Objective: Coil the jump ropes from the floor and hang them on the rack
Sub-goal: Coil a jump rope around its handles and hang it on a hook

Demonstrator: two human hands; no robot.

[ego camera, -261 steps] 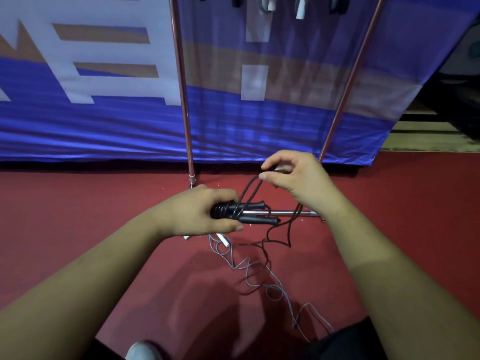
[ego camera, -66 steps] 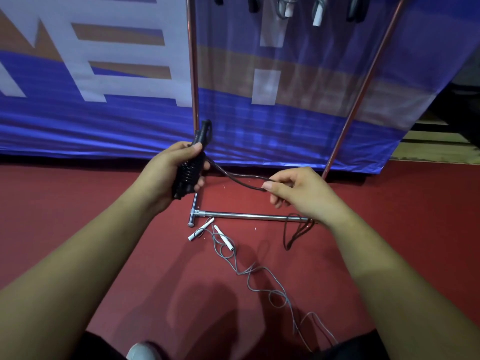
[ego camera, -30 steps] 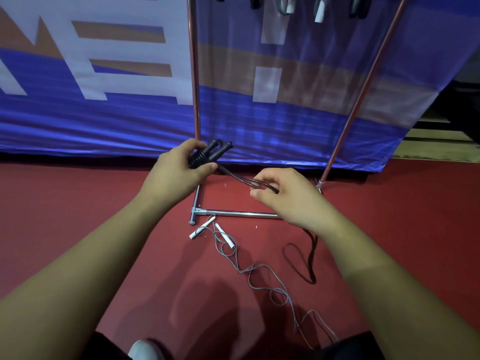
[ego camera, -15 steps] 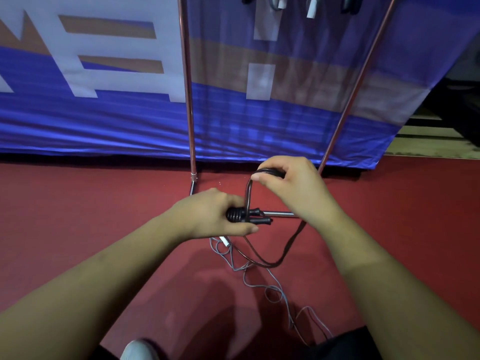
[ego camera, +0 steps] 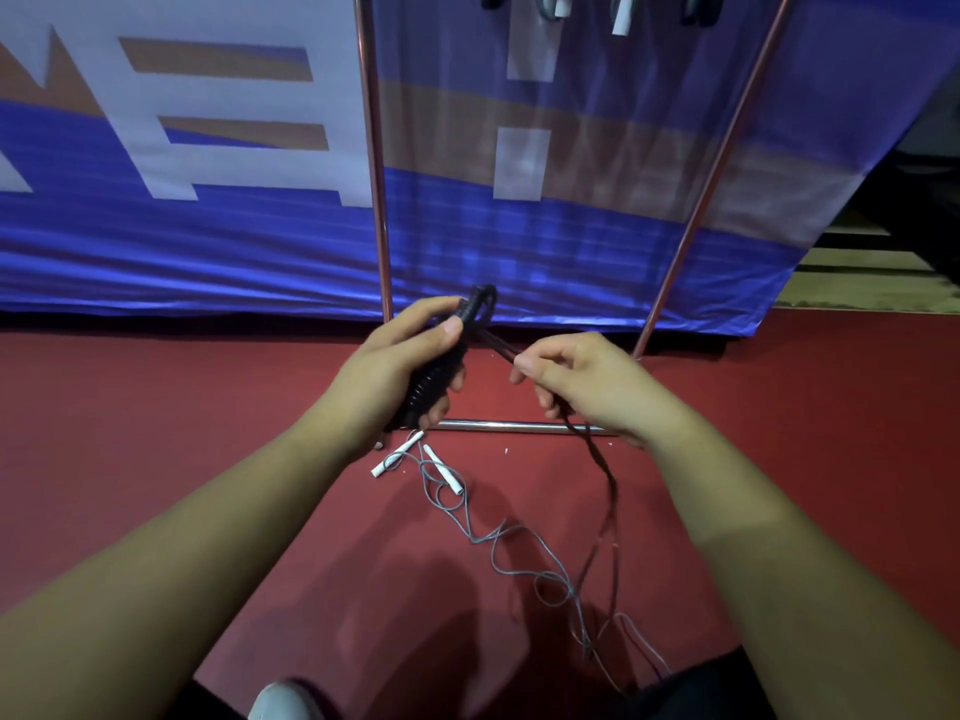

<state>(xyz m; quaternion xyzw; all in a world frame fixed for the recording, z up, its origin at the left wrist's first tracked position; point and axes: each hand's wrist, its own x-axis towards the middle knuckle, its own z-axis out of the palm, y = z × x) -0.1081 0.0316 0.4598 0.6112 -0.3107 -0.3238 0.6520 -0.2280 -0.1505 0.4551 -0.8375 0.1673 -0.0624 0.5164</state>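
My left hand (ego camera: 395, 371) grips the black jump rope's handles (ego camera: 441, 366), which point up and away with cord wound around them. My right hand (ego camera: 587, 381) pinches the black cord (ego camera: 605, 475) just right of the handles; the cord runs taut between the hands, then hangs down in a loop toward the floor. A grey jump rope (ego camera: 498, 537) with white handles (ego camera: 397, 457) lies tangled on the red floor below my hands. The rack (ego camera: 371, 148) stands ahead, with its copper uprights and a chrome base bar (ego camera: 498, 425).
Handles of hung ropes (ego camera: 621, 15) show at the top edge between the uprights. A blue banner (ego camera: 208, 241) hangs behind the rack. My shoe (ego camera: 285, 701) is at the bottom edge. Wooden flooring and dark objects lie at the far right.
My left hand has lifted and turned the handles from lying level to pointing up. My right hand has slid along the cord and drawn it to the right, away from the handles.
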